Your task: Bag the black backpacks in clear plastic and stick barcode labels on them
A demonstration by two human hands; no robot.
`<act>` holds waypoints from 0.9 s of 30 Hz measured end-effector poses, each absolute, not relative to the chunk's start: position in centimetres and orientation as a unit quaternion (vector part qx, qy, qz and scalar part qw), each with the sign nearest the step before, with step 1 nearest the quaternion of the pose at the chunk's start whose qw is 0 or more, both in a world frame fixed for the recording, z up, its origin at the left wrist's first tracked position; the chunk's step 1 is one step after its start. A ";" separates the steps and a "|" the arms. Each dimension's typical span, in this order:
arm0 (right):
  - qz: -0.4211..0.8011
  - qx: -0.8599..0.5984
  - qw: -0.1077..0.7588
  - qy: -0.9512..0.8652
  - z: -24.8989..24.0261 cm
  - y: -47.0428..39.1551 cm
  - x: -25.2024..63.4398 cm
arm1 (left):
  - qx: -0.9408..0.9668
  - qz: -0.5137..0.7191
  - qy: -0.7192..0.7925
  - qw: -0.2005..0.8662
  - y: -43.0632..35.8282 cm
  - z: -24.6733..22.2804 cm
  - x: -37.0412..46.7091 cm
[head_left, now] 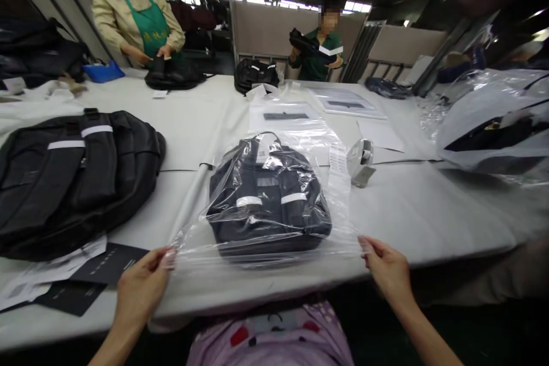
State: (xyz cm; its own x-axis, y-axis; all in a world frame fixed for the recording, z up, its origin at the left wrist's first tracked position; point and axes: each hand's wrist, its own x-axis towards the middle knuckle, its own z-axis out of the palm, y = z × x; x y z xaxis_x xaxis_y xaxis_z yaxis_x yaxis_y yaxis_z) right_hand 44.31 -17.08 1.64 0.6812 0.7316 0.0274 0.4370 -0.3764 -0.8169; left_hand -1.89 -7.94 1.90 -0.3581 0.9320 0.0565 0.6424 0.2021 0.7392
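A black backpack (268, 206) lies inside a clear plastic bag (338, 206) on the table in front of me, with white bands on its straps. My left hand (146, 277) pinches the near left corner of the bag. At the near right corner, my right hand (386, 263) grips the plastic between thumb and fingers. The bag's near edge is stretched between both hands. Beyond the backpack, the far part of the plastic spreads loosely over the white tabletop.
A large black backpack (77, 177) lies at left, above black cards (107, 263) and papers. A tape roll (361, 160) stands right of the bag. Plastic-wrapped goods (497, 126) lie far right. Two people (150, 23) handle black bags across the white table (429, 200).
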 end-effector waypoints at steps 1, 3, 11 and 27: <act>0.173 -0.813 0.426 -0.357 1.5 -17.3 44.6 | 0.526 0.345 0.750 0.205 -8.4 1.7 -2.2; 0.204 -0.815 0.422 -0.341 0.6 -17.9 45.1 | 0.520 0.317 0.757 0.237 -9.7 0.9 -2.5; 0.435 -0.754 0.304 -0.387 -1.7 -22.8 41.6 | 0.396 0.395 0.728 0.396 -14.6 -1.4 -2.1; -0.292 -0.497 0.312 -0.755 -0.8 -16.0 32.7 | 0.923 0.211 0.317 -0.060 -14.1 -4.1 14.1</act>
State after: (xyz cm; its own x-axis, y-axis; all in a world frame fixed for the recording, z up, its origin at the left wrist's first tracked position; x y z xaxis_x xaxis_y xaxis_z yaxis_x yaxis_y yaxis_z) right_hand 32.72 -15.97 -0.83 -0.3101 0.5684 0.7621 0.9334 0.3344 0.1303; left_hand 14.12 -14.10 -4.13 0.7097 0.5596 0.4279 0.6105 -0.7917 0.0227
